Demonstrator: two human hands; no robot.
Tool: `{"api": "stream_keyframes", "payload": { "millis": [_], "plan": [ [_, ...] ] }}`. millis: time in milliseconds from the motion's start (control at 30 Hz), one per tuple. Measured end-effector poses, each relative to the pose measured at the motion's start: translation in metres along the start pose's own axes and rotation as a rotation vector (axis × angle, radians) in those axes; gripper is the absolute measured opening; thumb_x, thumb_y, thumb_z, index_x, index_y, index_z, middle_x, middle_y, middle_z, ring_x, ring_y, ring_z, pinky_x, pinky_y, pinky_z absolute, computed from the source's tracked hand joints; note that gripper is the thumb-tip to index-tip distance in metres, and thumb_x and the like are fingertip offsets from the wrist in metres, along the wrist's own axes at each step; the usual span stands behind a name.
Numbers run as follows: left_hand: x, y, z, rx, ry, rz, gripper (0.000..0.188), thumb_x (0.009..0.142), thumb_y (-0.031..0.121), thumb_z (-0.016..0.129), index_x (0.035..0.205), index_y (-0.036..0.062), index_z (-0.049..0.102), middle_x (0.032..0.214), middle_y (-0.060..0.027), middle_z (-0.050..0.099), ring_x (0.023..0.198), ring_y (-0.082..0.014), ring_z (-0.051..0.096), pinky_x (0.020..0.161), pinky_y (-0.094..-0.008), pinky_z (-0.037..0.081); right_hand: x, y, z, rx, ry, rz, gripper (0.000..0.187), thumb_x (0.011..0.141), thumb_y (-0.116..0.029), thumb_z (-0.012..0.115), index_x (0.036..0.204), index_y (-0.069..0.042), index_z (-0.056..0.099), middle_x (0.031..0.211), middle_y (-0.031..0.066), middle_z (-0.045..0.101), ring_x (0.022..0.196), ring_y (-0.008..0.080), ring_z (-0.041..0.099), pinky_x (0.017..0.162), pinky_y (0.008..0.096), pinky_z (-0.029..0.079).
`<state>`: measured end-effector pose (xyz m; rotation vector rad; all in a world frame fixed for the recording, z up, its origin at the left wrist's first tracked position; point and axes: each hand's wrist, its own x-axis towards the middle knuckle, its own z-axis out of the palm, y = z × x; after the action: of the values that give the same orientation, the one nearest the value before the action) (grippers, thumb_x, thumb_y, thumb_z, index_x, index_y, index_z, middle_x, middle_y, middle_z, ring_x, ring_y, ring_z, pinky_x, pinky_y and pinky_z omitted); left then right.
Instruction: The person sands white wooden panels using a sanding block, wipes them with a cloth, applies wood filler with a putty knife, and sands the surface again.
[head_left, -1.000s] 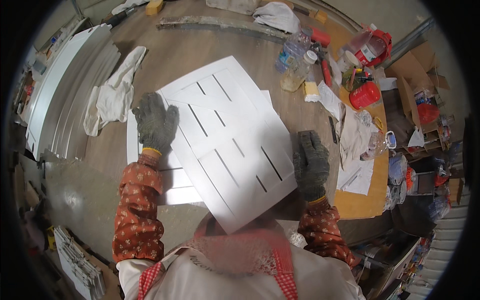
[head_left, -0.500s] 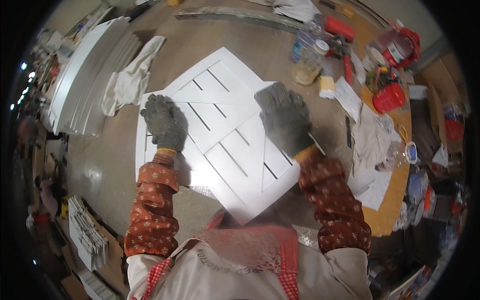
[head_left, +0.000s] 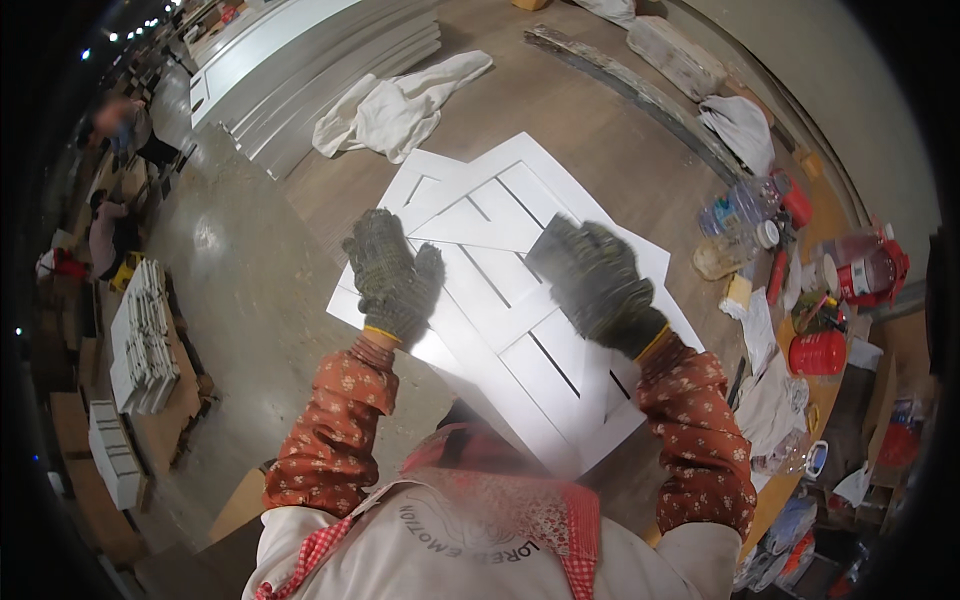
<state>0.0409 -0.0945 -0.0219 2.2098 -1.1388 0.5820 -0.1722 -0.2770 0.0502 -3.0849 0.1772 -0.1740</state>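
Fingers, left hand (head_left: 392, 275): gloved, spread flat, pressing down on white slotted panel (head_left: 520, 330); nothing gripped.
Fingers, right hand (head_left: 598, 282): gloved, curled over a dark grey flat block (head_left: 548, 252), held against the panel face.
Panel position: top of a small stack of white panels (head_left: 425, 190) on the wooden workbench (head_left: 600, 130), near edge overhanging toward the person.
Sleeves: red floral, both forearms entering from below.
Surroundings: white cloth (head_left: 400, 105) beyond the stack; clear plastic bottles (head_left: 740, 205) and red container (head_left: 818, 352) at right.
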Motion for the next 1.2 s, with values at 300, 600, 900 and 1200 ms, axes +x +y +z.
{"api": "stream_keyframes", "payload": {
  "millis": [300,600,900,1200],
  "plan": [
    [0.012,-0.023,0.016,0.048,-0.293,-0.029,0.061,0.093,0.033,0.053,0.141,-0.0016,0.039,0.145,-0.0253,0.039,0.135,-0.0471,0.032,0.115,-0.0569,0.013,0.144,-0.009,0.061,0.065,0.200,-0.205,0.038,0.078,-0.015,0.063,0.116,-0.018,0.063,0.124,0.0070,0.057,0.125,0.0242,0.047,0.109,0.0440,0.031],
    [0.021,-0.018,0.016,0.061,-0.317,-0.039,0.061,0.090,0.029,0.054,0.138,-0.0054,0.042,0.142,-0.0290,0.039,0.131,-0.0512,0.034,0.113,-0.0620,0.014,0.141,0.090,0.053,-0.195,0.253,0.178,0.032,0.082,-0.016,0.057,0.114,-0.011,0.058,0.106,0.0142,0.059,0.092,0.0327,0.058,0.081,0.0467,0.046],
    [0.009,-0.022,0.020,0.059,-0.279,-0.059,0.059,0.091,0.026,0.056,0.135,-0.0109,0.043,0.141,-0.0293,0.041,0.133,-0.0496,0.033,0.114,-0.0602,0.015,0.208,0.039,0.058,0.011,-0.039,0.335,0.020,0.081,-0.018,0.059,0.100,-0.014,0.064,0.109,0.0111,0.060,0.103,0.0305,0.060,0.081,0.0462,0.052],
    [0.008,-0.021,0.017,0.066,-0.236,-0.008,0.055,0.092,0.027,0.055,0.134,-0.0076,0.044,0.139,-0.0288,0.042,0.132,-0.0502,0.033,0.113,-0.0596,0.017,0.211,-0.013,0.090,0.030,0.346,0.158,0.024,0.081,-0.015,0.058,0.105,-0.014,0.062,0.112,0.0103,0.061,0.104,0.0268,0.059,0.084,0.0419,0.048]
  ]
}}
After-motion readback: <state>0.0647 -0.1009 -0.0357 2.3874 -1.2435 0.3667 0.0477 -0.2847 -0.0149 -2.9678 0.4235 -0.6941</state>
